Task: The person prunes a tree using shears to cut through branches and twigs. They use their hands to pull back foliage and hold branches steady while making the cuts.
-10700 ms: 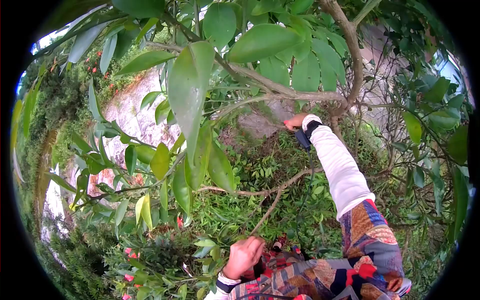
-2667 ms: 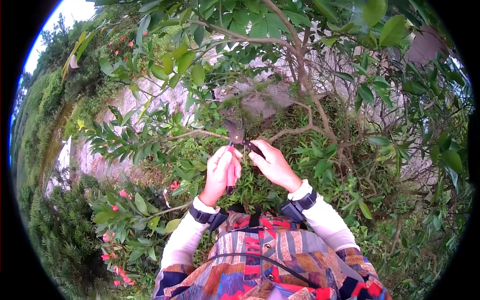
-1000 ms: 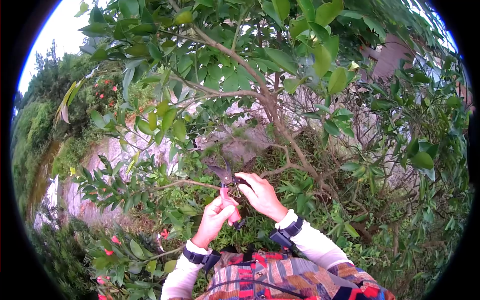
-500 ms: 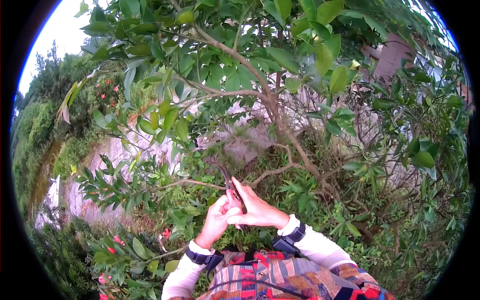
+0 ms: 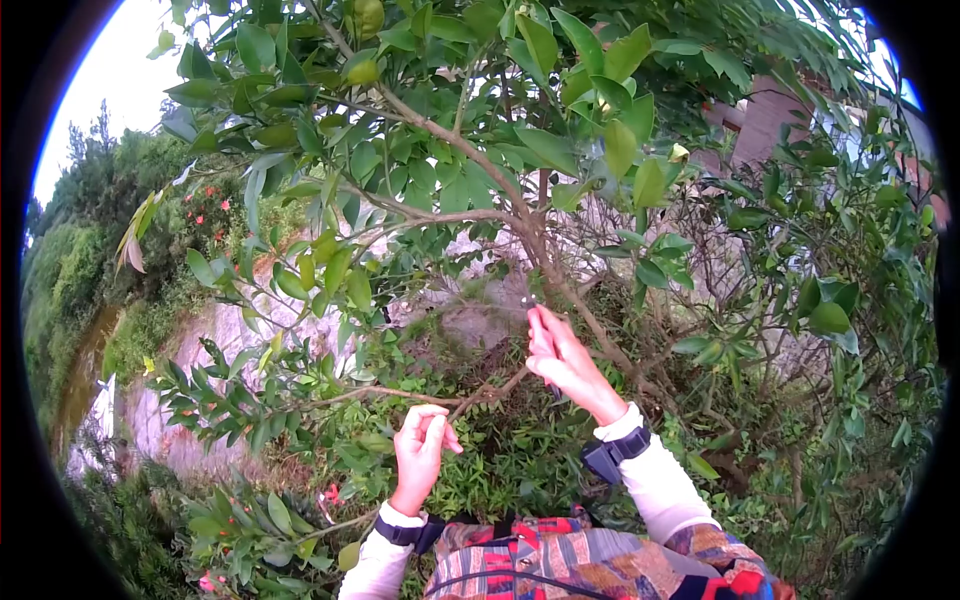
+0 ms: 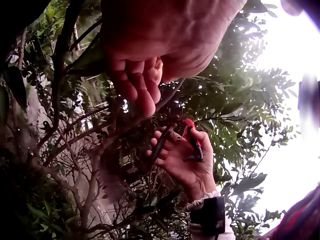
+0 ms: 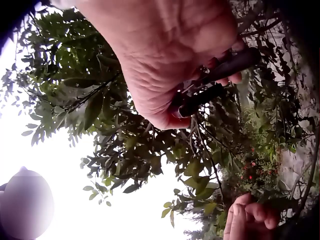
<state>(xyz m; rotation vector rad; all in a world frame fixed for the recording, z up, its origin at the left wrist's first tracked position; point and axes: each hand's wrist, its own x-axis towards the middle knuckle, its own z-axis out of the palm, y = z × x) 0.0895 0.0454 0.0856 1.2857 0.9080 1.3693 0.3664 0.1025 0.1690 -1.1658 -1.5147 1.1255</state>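
Pruning shears (image 6: 194, 141) with a red and a dark handle lie across the palm of my right hand (image 5: 572, 368), the thumb and fingers bent around them. Their handles (image 7: 229, 68) stand spread apart in the right wrist view, the blades mostly hidden. Lower and to the left, my left hand (image 5: 420, 455) is raised with loosely curled fingers, nothing visible in them. A thin bare branch (image 5: 365, 392) passes just above those fingertips; whether they touch it I cannot tell. In the left wrist view, the left hand (image 6: 170, 45) has the branch behind its fingers.
A forked trunk (image 5: 540, 245) with leafy limbs rises beyond the hands. Dense twigs (image 5: 720, 260) stand at the right. Red flowers (image 5: 330, 495) and low shrubs grow at the lower left. A pale rocky surface (image 5: 215, 385) shows behind the leaves.
My left hand has let go of the shears, which both hands touched before. My right hand has carried them up and to the right, away from the thin branch's end.
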